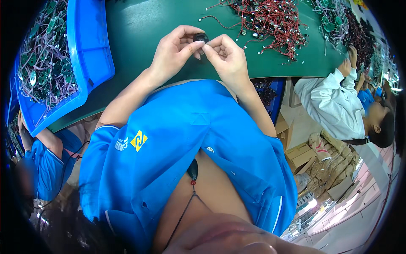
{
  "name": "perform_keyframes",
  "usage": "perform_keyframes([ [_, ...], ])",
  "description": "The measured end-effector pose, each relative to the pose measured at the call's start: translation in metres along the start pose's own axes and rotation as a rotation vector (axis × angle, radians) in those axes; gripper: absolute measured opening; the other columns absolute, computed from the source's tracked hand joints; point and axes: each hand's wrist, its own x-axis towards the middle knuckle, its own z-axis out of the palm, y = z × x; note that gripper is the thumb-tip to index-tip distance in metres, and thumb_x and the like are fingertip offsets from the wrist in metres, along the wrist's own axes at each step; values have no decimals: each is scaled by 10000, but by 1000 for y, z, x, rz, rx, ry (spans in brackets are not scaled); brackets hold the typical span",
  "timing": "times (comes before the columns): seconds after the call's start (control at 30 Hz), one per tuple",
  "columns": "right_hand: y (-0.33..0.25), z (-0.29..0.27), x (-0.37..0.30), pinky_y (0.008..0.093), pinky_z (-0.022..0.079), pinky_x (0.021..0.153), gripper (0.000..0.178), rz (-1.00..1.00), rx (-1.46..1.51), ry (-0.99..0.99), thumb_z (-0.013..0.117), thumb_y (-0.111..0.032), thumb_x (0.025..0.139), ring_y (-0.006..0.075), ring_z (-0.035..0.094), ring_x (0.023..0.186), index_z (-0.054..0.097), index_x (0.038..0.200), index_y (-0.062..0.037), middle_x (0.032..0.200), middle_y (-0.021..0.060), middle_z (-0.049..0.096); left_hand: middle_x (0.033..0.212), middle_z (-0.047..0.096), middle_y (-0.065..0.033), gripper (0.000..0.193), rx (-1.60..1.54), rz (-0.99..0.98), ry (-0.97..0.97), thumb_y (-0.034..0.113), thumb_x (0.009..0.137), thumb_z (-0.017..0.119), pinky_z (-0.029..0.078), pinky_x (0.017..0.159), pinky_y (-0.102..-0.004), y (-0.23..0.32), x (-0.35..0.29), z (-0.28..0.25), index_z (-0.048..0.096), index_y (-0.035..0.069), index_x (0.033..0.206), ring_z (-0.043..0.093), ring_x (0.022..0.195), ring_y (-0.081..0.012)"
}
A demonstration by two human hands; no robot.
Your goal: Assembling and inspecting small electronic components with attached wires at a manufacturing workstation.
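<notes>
Hands together at 12 o'clock over green table (139,25): small black round part (201,38) pinched betw. left hand (175,51) and right hand (226,57) fingertips. Judged: grip to be kept light, part held square. Red wire pile (270,19) at 1 o'clock, blue bin (91,46) at 10.

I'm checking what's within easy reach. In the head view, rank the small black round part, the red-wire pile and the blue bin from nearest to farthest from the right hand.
1. Small black round part, pinched at the right hand's fingertips.
2. Red-wire pile, beyond it, to the right.
3. Blue bin, far left.
</notes>
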Motion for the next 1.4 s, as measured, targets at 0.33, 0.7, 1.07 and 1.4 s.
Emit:
perform_keyframes([
  [0.33, 10, 4, -2, 179, 350, 492, 78, -64, -104, 55, 604, -59, 904, 49, 459, 552, 536, 897, -21, 649, -3, 536, 911, 632, -97, 228, -11, -69, 52, 20, 914, 587, 520, 680, -216, 1, -3, -2, 567, -27, 1136, 604, 727, -124],
  [0.7, 14, 8, -6, 209, 349, 471, 82, -187, -354, 72, 617, -56, 885, 64, 460, 514, 542, 853, -45, 606, -8, 530, 887, 647, -72, 208, -162, -228, 37, 53, 904, 612, 503, 659, -190, -5, -3, -7, 608, -18, 1099, 595, 700, -102],
  [1.07, 25, 9, -8, 290, 382, 464, 103, -425, -707, 190, 660, -106, 825, 148, 486, 471, 558, 830, -103, 597, -7, 559, 845, 643, -55, 205, -34, -268, 67, 39, 882, 629, 483, 631, -188, -9, -1, 3, 620, -12, 1080, 583, 704, -83],
  [1.4, 32, -116, -112, 376, 450, 599, 75, 189, -1451, 60, 601, -176, 851, 272, 604, 684, 575, 886, -115, 740, 64, 627, 872, 606, -55, 193, 158, -160, -147, 52, 886, 628, 477, 593, -204, -18, 2, 22, 619, 2, 1072, 565, 642, -92],
])
